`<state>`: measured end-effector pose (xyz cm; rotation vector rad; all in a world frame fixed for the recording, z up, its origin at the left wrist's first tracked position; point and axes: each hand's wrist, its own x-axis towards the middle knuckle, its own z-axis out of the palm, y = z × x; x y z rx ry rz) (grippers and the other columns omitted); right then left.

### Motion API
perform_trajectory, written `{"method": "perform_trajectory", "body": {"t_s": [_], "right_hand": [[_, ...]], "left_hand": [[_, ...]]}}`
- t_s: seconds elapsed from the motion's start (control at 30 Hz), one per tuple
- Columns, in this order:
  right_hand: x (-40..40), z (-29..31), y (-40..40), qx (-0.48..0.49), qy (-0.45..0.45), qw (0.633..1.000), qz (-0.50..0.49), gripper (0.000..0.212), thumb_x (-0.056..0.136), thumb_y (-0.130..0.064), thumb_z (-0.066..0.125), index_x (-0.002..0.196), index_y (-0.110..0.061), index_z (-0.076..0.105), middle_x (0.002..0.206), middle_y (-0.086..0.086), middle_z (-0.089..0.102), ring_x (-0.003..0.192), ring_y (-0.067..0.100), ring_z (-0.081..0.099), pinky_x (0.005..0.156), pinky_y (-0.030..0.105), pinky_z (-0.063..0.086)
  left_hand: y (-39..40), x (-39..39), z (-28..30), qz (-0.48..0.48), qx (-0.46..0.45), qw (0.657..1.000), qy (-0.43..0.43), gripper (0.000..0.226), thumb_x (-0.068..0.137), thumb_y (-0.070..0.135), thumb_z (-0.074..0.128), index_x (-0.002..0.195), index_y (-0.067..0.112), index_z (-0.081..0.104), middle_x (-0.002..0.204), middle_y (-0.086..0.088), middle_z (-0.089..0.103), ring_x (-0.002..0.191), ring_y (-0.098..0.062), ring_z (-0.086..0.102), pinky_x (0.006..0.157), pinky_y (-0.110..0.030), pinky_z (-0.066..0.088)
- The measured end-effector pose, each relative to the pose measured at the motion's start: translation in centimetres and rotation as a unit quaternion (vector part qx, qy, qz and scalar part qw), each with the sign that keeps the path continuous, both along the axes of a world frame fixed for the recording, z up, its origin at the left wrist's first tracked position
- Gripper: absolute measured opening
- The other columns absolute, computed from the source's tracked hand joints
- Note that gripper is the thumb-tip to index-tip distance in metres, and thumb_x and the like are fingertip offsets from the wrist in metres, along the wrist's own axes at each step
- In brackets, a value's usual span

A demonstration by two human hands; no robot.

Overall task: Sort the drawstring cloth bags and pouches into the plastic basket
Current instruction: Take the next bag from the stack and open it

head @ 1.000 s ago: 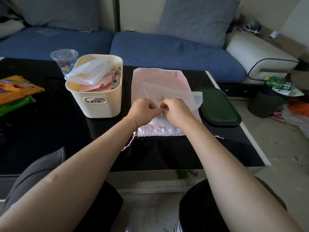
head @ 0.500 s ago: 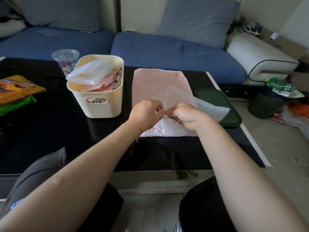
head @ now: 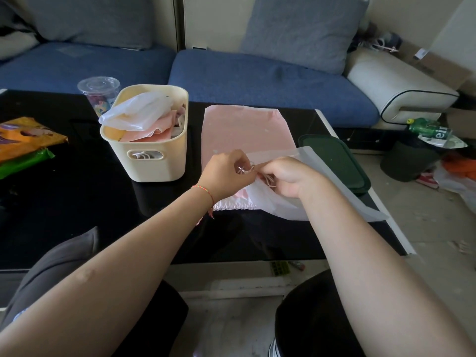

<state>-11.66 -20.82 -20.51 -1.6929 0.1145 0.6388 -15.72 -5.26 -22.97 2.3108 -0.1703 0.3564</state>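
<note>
A large pink drawstring bag (head: 244,130) lies flat on the black table, its gathered mouth toward me. On top of it a sheer white pouch (head: 319,171) is lifted and swung out to the right. My left hand (head: 229,173) pinches the pouch's drawstring. My right hand (head: 286,176) grips the pouch's mouth with cord loops in its fingers. The cream plastic basket (head: 154,166) stands to the left, stuffed with pink and white cloth bags (head: 144,117).
A dark green lid (head: 342,163) lies at the table's right edge, partly under the pouch. A clear plastic cup (head: 95,91) stands behind the basket. Orange and green packets (head: 23,143) lie at far left. A blue sofa runs behind the table.
The white pouch has been lifted off the pink bag and swung out to the right over the green lid. Both hands stayed together at its mouth, working the drawstring.
</note>
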Motion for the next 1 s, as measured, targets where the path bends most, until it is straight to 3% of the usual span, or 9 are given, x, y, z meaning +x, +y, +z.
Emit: {"method": "perform_trajectory", "body": {"t_s": [0.1, 0.27, 0.4, 0.47, 0.67, 0.77, 0.87, 1.0], "right_hand": [[-0.1, 0.1, 0.1, -0.005, -0.004, 1.0, -0.005, 0.006, 0.089, -0.004, 0.064, 0.093, -0.005, 0.068, 0.081, 0.006, 0.056, 0.066, 0.013, 0.05, 0.065, 0.024, 0.037], [-0.5, 0.5, 0.1, -0.015, -0.022, 1.0, -0.002, 0.023, 0.089, -0.006, 0.066, 0.109, 0.006, 0.069, 0.086, 0.01, 0.062, 0.07, 0.016, 0.054, 0.069, 0.026, 0.041], [-0.9, 1.0, 0.2, -0.034, -0.044, 0.998, 0.003, 0.016, 0.089, -0.001, 0.065, 0.102, 0.005, 0.07, 0.074, 0.008, 0.059, 0.06, 0.013, 0.049, 0.06, 0.022, 0.039], [-1.2, 1.2, 0.3, -0.031, -0.044, 0.998, 0.025, 0.01, 0.089, 0.001, 0.063, 0.096, -0.002, 0.071, 0.064, 0.003, 0.057, 0.051, 0.008, 0.046, 0.052, 0.018, 0.04], [-1.3, 1.2, 0.3, -0.033, -0.071, 0.997, 0.018, 0.016, 0.088, 0.008, 0.061, 0.098, -0.002, 0.07, 0.075, 0.008, 0.062, 0.053, 0.007, 0.051, 0.046, 0.014, 0.043], [-1.1, 0.9, 0.3, -0.072, -0.097, 0.993, 0.014, 0.014, 0.088, 0.005, 0.063, 0.088, -0.006, 0.071, 0.074, 0.007, 0.064, 0.052, 0.007, 0.055, 0.056, 0.019, 0.047], [-0.9, 0.5, 0.2, -0.118, -0.133, 0.984, 0.005, 0.01, 0.09, -0.001, 0.065, 0.084, -0.008, 0.071, 0.075, 0.008, 0.064, 0.061, 0.013, 0.054, 0.072, 0.031, 0.051], [-0.5, 0.3, -0.5, -0.203, -0.193, 0.959, -0.032, 0.014, 0.09, -0.012, 0.067, 0.076, -0.016, 0.068, 0.073, 0.001, 0.066, 0.07, 0.015, 0.061, 0.08, 0.034, 0.052]], "left_hand": [[0.2, 0.2, 0.0, 0.006, 0.002, 1.0, 0.0, 0.022, 0.077, 0.036, 0.079, 0.078, 0.019, 0.065, 0.068, 0.015, 0.058, 0.065, -0.003, 0.054, 0.059, -0.012, 0.038], [0.2, 0.3, -0.1, 0.011, 0.02, 1.0, -0.001, 0.015, 0.084, 0.029, 0.073, 0.079, 0.015, 0.07, 0.064, 0.015, 0.053, 0.063, -0.007, 0.049, 0.062, -0.021, 0.036], [0.1, 0.0, 0.0, 0.008, 0.028, 1.0, -0.012, 0.011, 0.079, 0.021, 0.071, 0.072, 0.016, 0.064, 0.061, 0.009, 0.053, 0.058, -0.008, 0.047, 0.058, -0.022, 0.035], [0.0, -0.1, 0.2, 0.018, 0.012, 1.0, -0.019, 0.014, 0.076, 0.019, 0.071, 0.069, 0.017, 0.059, 0.059, 0.013, 0.05, 0.057, -0.004, 0.046, 0.056, -0.015, 0.033], [0.1, 0.3, 0.6, 0.032, -0.019, 0.998, 0.047, 0.011, 0.082, 0.019, 0.067, 0.076, 0.015, 0.059, 0.066, 0.012, 0.054, 0.063, -0.004, 0.048, 0.055, -0.005, 0.034], [0.0, 0.4, 0.8, 0.011, -0.049, 0.991, 0.124, 0.02, 0.09, 0.019, 0.054, 0.078, 0.003, 0.06, 0.068, -0.003, 0.058, 0.066, -0.019, 0.049, 0.053, -0.016, 0.036], [0.0, 0.6, 0.9, 0.009, -0.065, 0.987, 0.15, 0.033, 0.093, 0.019, 0.049, 0.071, -0.003, 0.06, 0.079, -0.02, 0.059, 0.073, -0.029, 0.053, 0.062, -0.031, 0.041], [1.1, 0.7, 0.9, 0.021, -0.004, 0.991, 0.132, 0.042, 0.091, 0.014, 0.05, 0.053, 0.003, 0.039, 0.059, -0.006, 0.035, 0.059, -0.021, 0.032, 0.055, -0.031, 0.027]]}}
